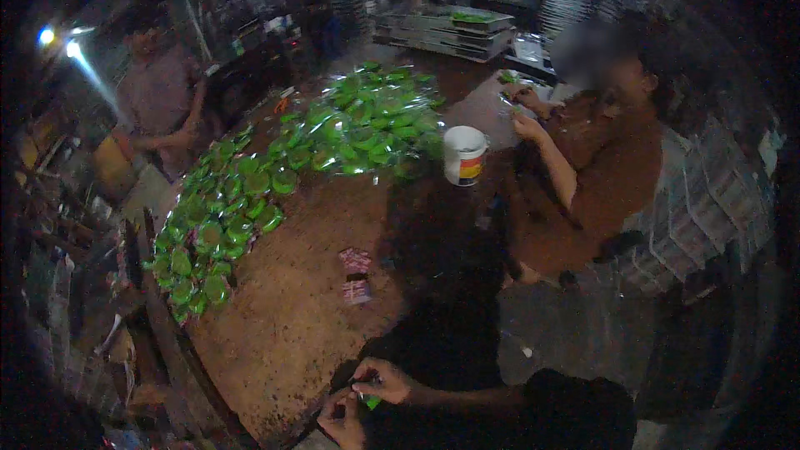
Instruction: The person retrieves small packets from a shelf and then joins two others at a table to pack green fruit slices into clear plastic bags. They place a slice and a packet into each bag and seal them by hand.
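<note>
At the table's near edge my two hands are close together, fingers closed in a pinch. Between them is a small bright green piece (372,402), partly hidden by the fingers, so its exact kind does not show. My right hand (385,381) grips it from above, its forearm coming in from the right. My left hand (342,422) pinches at its left side, lower in the picture. Farther up the table lie two small stacks of pink-and-white printed cards or labels, the upper stack (356,261) and the lower stack (357,291).
Green pieces in shiny clear wrapping (367,117) heap across the table's far and left sides. A white bucket (463,156) stands right of the heap. Beside it a seated co-worker (583,175) handles something small. Stacked trays (442,33) are behind; another person (158,92) stands far left.
</note>
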Demonstrator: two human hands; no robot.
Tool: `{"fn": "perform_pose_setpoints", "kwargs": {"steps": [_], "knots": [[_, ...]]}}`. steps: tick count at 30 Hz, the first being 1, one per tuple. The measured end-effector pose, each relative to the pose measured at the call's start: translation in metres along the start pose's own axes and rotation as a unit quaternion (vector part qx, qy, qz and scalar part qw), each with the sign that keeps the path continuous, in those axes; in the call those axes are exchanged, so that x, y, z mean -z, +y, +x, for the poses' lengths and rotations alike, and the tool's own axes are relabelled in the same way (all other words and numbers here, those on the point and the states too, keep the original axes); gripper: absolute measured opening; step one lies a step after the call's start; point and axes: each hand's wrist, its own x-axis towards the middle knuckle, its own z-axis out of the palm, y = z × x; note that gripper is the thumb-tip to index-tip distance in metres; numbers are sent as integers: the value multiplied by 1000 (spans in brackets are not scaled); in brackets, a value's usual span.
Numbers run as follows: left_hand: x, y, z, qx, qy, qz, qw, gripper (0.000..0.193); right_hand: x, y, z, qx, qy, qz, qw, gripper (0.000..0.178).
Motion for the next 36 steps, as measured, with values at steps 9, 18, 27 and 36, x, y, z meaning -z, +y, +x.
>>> {"fn": "perform_pose_setpoints", "kwargs": {"steps": [9, 18, 27, 36], "knots": [[35, -35, 3, -209, -213, 94, 950, 53, -1, 17, -7, -39, -50, 56, 996, 22], [35, -92, -10, 20, 15, -179, 983, 60, 0, 23, -1, 57, -33, 14, 998, 22], [27, -15, -6, -89, 21, 92, 992, 23, 10, -9, -7, 78, -95, -51, 991, 18], [16, -11, 29, 131, 3, -94, 987, 16, 22, -36, 24, 158, -58, -199, 965, 25]]}}
